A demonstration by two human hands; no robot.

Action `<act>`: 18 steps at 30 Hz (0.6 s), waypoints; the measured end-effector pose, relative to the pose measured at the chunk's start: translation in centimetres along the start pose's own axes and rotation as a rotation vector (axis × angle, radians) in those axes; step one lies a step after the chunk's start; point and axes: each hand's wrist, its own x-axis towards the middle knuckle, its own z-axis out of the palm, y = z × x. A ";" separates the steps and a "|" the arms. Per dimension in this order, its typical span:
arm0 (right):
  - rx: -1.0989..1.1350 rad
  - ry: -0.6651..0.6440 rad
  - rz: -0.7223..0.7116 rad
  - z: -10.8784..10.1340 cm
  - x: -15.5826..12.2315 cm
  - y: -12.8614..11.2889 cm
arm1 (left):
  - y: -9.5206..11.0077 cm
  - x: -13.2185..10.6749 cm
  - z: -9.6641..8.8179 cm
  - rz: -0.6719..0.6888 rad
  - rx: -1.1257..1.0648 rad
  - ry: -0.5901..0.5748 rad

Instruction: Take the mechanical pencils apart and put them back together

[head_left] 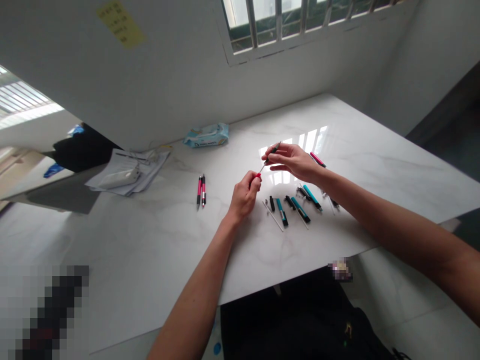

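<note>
My left hand (245, 194) is closed in a fist round a red pen part (258, 175), held above the white marble table (150, 250). My right hand (292, 159) pinches a thin dark pen piece (275, 147) with a refill tip that points down towards the red part. The two pieces nearly meet between my hands. Below my hands lie several teal and black pen parts (300, 209) and a thin white refill (273, 215). Two assembled red and black pens (201, 190) lie side by side to the left.
A pack of wet wipes (206, 135) lies by the wall at the back. A stack of papers with a white device (125, 175) sits at the table's left corner. Another red pen (318, 159) lies behind my right wrist. A barred window (292, 20) is above.
</note>
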 end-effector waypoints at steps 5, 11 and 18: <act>0.091 -0.018 0.052 -0.3 -0.2 -0.3 | -0.2 0.0 0.0 -0.018 0.017 0.026; 0.140 -0.069 0.105 0.3 -0.2 0.1 | -0.3 0.0 -0.1 -0.024 0.017 0.031; 0.300 0.197 0.063 -0.8 0.5 -1.1 | -0.4 0.2 0.0 -0.064 -0.054 0.066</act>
